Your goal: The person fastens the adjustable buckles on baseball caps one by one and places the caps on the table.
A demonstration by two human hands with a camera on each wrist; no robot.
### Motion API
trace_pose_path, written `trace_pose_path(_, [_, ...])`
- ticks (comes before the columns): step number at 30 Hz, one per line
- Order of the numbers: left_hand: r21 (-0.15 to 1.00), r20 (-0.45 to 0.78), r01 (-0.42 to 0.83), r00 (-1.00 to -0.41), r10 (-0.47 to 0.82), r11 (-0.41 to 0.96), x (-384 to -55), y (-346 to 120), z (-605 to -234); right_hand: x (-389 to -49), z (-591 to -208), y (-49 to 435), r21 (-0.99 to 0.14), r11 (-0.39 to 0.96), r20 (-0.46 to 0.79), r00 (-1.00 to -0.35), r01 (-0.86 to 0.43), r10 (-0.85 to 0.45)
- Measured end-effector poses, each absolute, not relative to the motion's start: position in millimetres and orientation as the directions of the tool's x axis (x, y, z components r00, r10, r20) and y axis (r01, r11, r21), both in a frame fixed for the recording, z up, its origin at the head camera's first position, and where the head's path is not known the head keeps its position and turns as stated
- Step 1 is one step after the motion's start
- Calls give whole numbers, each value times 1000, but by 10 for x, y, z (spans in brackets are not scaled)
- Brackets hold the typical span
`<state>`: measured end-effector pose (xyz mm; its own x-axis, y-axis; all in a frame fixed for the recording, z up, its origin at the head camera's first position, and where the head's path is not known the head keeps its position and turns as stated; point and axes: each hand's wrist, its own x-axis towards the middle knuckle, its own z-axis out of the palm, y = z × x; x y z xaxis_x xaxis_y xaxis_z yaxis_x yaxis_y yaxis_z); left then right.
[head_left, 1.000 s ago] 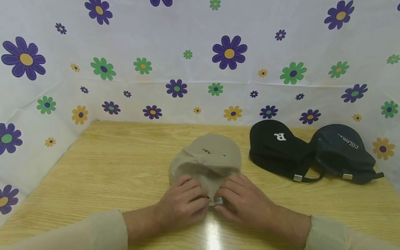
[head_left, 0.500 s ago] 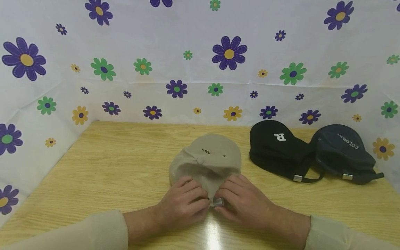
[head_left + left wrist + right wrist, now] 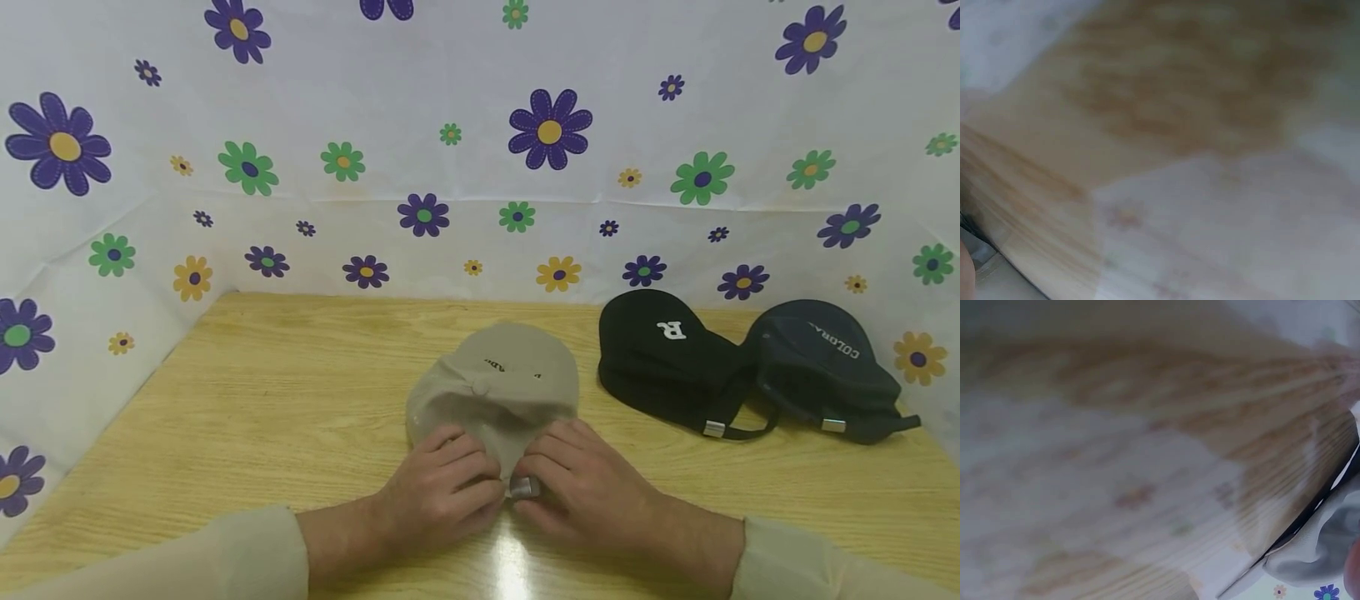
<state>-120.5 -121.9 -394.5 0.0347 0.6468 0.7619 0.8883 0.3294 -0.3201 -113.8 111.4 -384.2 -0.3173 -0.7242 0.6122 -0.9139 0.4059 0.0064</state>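
A beige baseball cap [image 3: 517,350] with small dark lettering lies on the table, its strap side toward me and its crown creased. My left hand [image 3: 446,483] grips the near left edge of the cap with curled fingers. On the other side, my right hand [image 3: 585,479] pinches the strap end by a silver metal buckle [image 3: 524,487]. Both hands nearly meet at the cap's back, and the fingertips there are partly hidden. A bit of the beige cap [image 3: 1310,556] shows at the lower right of the right wrist view; both wrist views are mostly blurred.
At the back right of the wooden table [image 3: 285,375] lie a black cap [image 3: 652,358] with a white R and a navy cap [image 3: 817,358] with white lettering, side by side and touching. A white flowered cloth [image 3: 465,83] stands behind the table and along its sides.
The buckle at my right fingers has shifted slightly down and turned a little. Both hands and the beige cap stay in almost the same place.
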Motion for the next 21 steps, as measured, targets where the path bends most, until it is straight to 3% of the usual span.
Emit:
trace_pose_path(9, [-310,762,891,25,647,331,-1218,-1227,-3967,-1123,-3831,1142,12,467,586,-373,-884,-719])
trace_pose_path(21, [-306,760,890,16,650,337,-1216,-1238,-3966,-1122,-3841,1142,32,492,596,-378,-870,-709])
